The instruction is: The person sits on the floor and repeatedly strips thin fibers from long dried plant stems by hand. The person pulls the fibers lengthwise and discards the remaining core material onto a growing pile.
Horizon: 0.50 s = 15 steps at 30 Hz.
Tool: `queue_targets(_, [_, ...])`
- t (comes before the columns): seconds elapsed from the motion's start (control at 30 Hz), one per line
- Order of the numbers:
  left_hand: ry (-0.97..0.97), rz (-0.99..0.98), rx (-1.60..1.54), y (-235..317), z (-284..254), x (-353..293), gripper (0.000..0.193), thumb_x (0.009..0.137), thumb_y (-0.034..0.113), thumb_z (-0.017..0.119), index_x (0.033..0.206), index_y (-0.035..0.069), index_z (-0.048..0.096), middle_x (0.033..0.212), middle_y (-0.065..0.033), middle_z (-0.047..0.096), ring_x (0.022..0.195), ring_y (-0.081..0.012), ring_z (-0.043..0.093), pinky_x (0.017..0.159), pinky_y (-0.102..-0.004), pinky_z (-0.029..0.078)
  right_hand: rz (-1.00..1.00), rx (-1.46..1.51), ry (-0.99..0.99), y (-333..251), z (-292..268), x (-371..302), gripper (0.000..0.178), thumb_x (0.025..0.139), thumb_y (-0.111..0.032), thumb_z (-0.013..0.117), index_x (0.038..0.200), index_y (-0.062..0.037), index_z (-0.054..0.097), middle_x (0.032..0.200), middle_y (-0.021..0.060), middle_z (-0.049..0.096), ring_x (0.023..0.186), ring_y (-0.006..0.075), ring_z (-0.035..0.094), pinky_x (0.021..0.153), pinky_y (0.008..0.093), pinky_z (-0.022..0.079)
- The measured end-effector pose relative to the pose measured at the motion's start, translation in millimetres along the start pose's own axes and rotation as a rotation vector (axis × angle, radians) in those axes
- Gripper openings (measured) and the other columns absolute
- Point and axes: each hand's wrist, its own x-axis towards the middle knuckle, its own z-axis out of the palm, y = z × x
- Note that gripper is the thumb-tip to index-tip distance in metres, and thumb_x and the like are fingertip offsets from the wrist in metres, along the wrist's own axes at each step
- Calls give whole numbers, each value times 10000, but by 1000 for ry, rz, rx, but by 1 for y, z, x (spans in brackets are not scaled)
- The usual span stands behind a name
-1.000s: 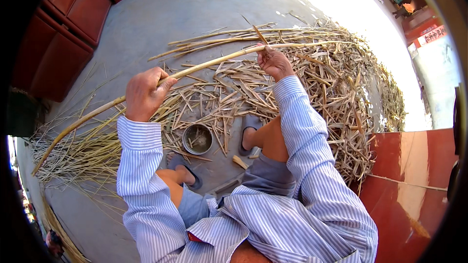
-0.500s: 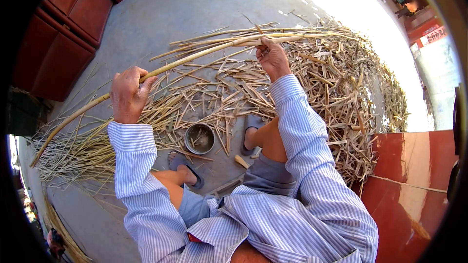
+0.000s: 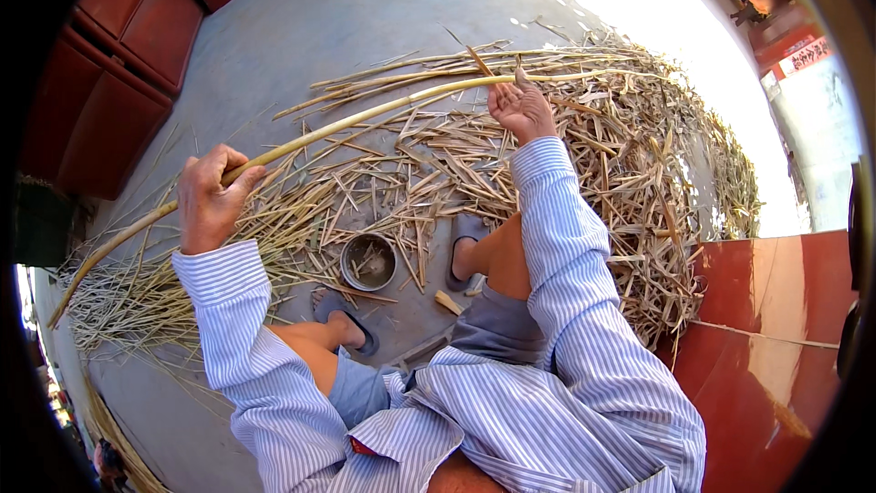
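Over at far left, well beyond the metal bowl, stand dark red cabinets. Nearer, left of the bowl, thin pale stalks fan across the floor. And here's the left hand, left of the bowl and a little beyond it, fingers clenched round the long yellowish stalk! What a curve on that: its left tip hangs over the pale stalks, then it arches past the far side of the bowl and away to the right. On the bowl's near side, the left sandal; to its right, the right sandal. Beyond the bowl and to the right, it's the right hand, palm showing, thumb up, fingers loosely bent and released, touching the stalk without clamping it. A brown strip juts up just beside them. Right of the bowl, a great heap of dry husks, with the stalk's thin end above its far part. Furthest right of the bowl, a glossy red panel.
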Motion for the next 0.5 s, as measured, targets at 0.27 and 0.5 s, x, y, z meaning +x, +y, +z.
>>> queue_targets(0.27, [18,121,-5,18,35,10,255,777,295,752,803,68,639,651,-89,620,584,-275,544,599,-388,397,155,-317,-433,80,57,-44,223,983,-186,539,1084,5,597,918,90,683,784,149,644,645,250,552])
queue_targets(0.5, [48,85,-13,-1,32,6,241,823,287,711,790,69,612,589,-107,560,555,-303,528,554,-418,340,-19,-179,-282,35,45,-22,194,985,-179,536,1055,-1,572,993,107,674,907,186,668,664,258,560])
